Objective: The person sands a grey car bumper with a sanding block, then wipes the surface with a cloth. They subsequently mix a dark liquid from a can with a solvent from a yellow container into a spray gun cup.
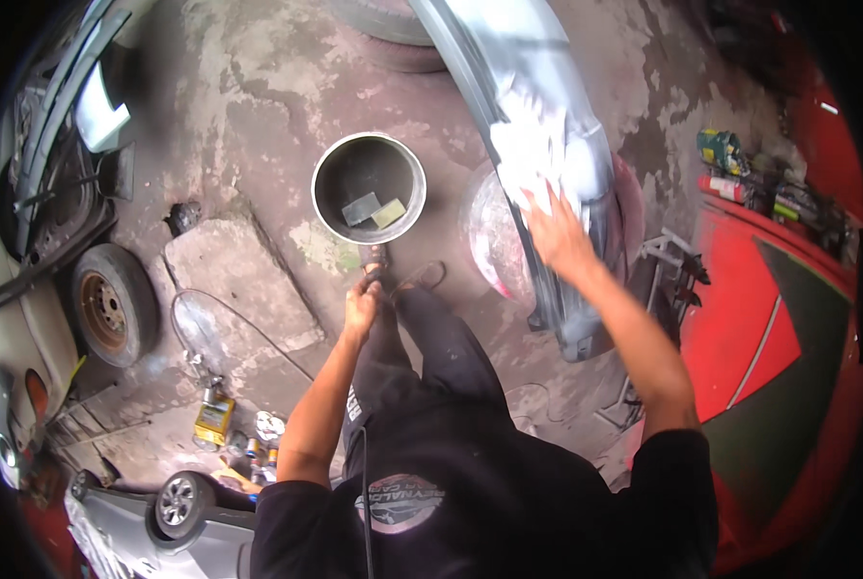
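My right hand presses flat, fingers spread, on a grey curved car body panel that stands propped in front of me; pale sanded patches show around the fingers. Whether something lies under the palm I cannot tell. My left hand hangs low near my knee, fingers curled, just below a round metal bucket on the floor. The bucket holds two small flat pieces, one grey, one yellowish.
A loose wheel lies at the left beside a pale car body. Cans and bottles stand on the stained concrete floor at lower left. A red car panel fills the right, with tools above it.
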`<state>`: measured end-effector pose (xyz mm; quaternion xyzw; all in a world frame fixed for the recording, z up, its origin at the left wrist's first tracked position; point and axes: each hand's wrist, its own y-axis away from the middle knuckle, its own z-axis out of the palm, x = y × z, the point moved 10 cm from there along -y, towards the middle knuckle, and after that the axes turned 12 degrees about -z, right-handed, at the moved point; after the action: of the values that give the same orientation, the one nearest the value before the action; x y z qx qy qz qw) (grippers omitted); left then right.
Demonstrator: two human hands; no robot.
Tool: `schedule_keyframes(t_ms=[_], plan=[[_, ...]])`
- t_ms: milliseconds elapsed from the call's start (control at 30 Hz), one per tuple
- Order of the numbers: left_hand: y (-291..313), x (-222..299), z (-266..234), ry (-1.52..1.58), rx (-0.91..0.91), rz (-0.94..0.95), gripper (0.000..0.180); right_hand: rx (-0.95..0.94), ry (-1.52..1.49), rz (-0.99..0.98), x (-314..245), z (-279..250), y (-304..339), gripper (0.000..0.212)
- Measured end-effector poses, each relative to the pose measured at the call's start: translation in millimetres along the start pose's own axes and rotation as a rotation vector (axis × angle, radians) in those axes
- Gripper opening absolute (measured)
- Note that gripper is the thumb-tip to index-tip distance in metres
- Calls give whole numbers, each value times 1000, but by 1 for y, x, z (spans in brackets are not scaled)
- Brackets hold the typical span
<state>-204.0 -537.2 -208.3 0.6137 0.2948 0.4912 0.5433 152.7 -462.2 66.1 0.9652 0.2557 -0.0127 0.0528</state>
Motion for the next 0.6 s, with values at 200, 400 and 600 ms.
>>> schedule_keyframes(t_ms=[200,400,600], plan=[[110,106,136,100,-329,252,74,142,-665,483,-81,-6,87,31],[123,145,176,928,-819,-84,90,633,-1708,990,-57,10,-7,33],[127,199,165,815,-814,7,39,290,-738,589,-29,-29,-45,29]])
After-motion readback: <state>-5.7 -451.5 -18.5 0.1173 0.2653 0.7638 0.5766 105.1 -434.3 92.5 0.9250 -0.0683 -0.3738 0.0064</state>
